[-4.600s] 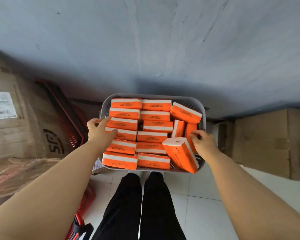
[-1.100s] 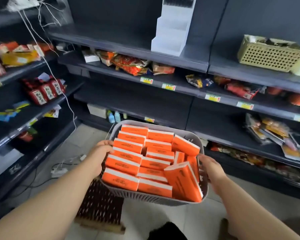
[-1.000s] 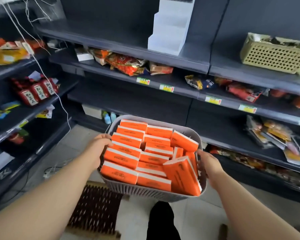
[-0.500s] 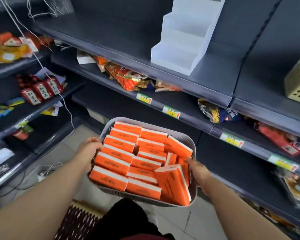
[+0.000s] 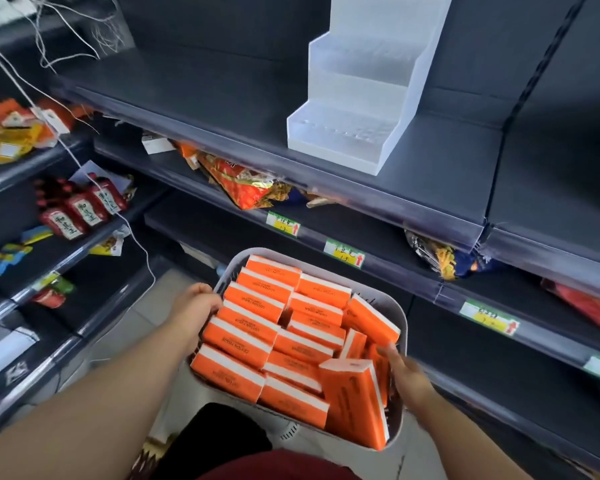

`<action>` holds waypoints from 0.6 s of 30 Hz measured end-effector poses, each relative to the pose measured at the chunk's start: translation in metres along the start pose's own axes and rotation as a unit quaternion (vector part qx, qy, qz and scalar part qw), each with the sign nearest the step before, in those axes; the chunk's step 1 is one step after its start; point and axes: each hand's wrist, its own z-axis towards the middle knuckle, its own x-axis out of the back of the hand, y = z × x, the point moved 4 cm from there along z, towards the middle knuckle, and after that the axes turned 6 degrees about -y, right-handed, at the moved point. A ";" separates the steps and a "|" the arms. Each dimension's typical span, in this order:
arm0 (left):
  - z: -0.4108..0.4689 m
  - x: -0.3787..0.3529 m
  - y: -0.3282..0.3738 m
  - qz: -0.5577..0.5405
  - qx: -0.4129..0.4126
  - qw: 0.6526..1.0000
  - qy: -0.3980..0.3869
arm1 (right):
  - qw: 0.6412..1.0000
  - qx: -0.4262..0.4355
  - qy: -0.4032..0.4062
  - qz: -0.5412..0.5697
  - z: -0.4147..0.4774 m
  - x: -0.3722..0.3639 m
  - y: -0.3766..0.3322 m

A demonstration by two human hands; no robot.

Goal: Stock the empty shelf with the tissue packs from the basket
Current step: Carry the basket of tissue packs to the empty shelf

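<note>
In front of the dark shelving, the person is holding the basket (image 5: 288,427) at about waist height, below and just short of the bare shelf (image 5: 205,98) where a white stand (image 5: 361,109) is sitting. The left hand (image 5: 196,306) is gripping the basket's left rim, fingers curled over it. The right hand (image 5: 407,375) is lying against the right side, with its fingers reaching towards the upright pack (image 5: 354,400). Blur is hiding whether they are closing on the rim or on a pack.

The packs (image 5: 257,341) are all sitting in the basket, most in flat rows and a few tipped on edge at the right. They are looking light, boxy and slightly soft, so each one is probably giving a little under a squeeze. Their wrapping may be slick. Pinching a pack across its narrow faces, starting with the loose upright one, is looking like the easiest hold. Full, the basket is likely weighing enough to want a steady second hand or a resting place.

Compared with half a second ago, the shelf and stand are looming closer, the cream basket at the right edge is no longer showing, and the load is looking unchanged.
</note>
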 end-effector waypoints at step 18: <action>0.220 0.034 -0.014 0.237 0.077 0.953 -0.172 | 0.976 -0.120 0.153 0.095 0.114 -0.128 0.016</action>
